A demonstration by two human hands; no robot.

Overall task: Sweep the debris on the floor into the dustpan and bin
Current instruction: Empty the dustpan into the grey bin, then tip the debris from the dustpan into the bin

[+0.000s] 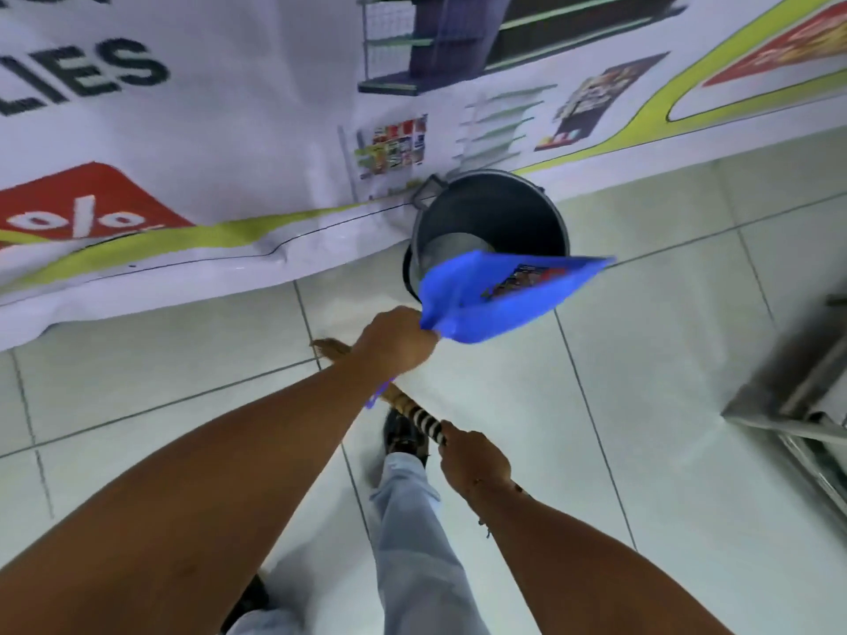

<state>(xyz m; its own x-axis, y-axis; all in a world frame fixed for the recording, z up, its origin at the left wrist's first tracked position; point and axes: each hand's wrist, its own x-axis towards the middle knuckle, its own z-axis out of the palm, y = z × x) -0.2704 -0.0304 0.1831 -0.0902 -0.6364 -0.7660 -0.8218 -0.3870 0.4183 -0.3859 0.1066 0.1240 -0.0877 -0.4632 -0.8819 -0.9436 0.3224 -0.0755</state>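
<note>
My left hand (396,343) grips the handle of a blue dustpan (486,297) and holds it tilted over the near rim of a dark grey bucket-shaped bin (492,213). A colourful wrapper lies inside the pan. The bin stands on the tiled floor against a printed banner. My right hand (472,460) holds the striped handle of a straw broom (415,407); its bristle end pokes out behind my left wrist near the floor. No loose debris shows on the tiles around the bin.
A large printed banner (183,153) hangs along the wall behind the bin and sags onto the floor at left. A metal frame or shelf leg (797,405) stands at the right edge. My legs and dark shoes (403,437) are below the broom.
</note>
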